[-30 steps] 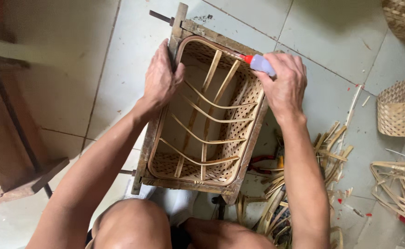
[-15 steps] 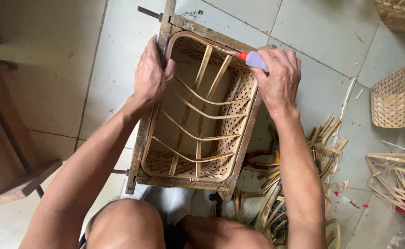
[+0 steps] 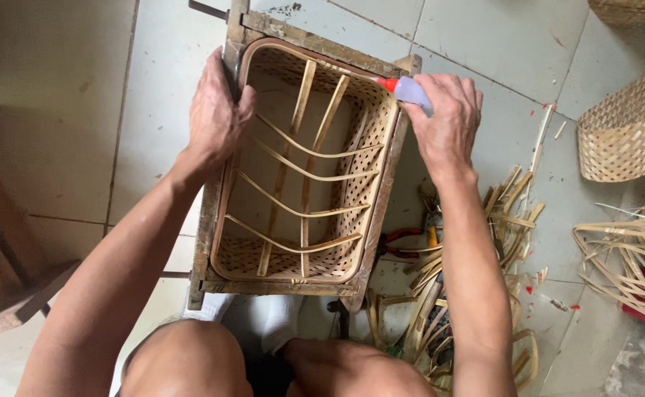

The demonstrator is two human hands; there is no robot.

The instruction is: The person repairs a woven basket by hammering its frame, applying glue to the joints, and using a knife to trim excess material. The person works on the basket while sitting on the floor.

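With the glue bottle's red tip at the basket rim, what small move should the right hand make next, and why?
Probably slide the glue bottle a little further along the basket rim. The right hand has its red tip at the far right corner of the rim, and the left hand grips the wooden frame, holding it steady.

Woven bamboo basket (image 3: 300, 176) – matt, pale – in a rough wooden frame (image 3: 381, 213); smooth plastic glue bottle (image 3: 409, 91).
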